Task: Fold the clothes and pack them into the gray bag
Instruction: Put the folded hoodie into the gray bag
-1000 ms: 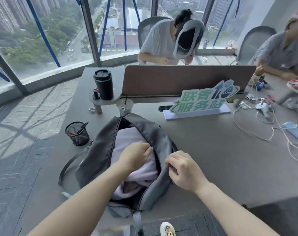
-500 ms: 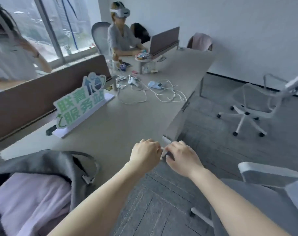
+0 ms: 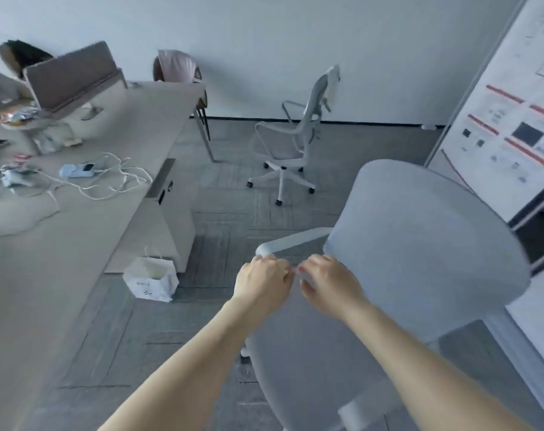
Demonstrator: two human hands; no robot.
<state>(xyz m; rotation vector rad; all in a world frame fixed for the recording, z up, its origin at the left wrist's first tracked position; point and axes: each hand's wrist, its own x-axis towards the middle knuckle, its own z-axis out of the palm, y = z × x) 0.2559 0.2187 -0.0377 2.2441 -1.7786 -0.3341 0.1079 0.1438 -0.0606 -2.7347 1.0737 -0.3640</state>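
Desk fills the 9 o'clock side. Gray chair occupies 3 o'clock. White chair stands at 12. Paper bag sits on the floor near centre. Left hand and right hand are side by side, almost touching, fingers curled, holding nothing visible. Gray bag and clothes out of view.

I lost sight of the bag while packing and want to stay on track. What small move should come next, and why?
Probably turn the head back left toward the desk. Neither the bag nor any clothes are in view; both hands, left hand and right hand, hover with curled fingers, apparently holding nothing, over the gray chair.
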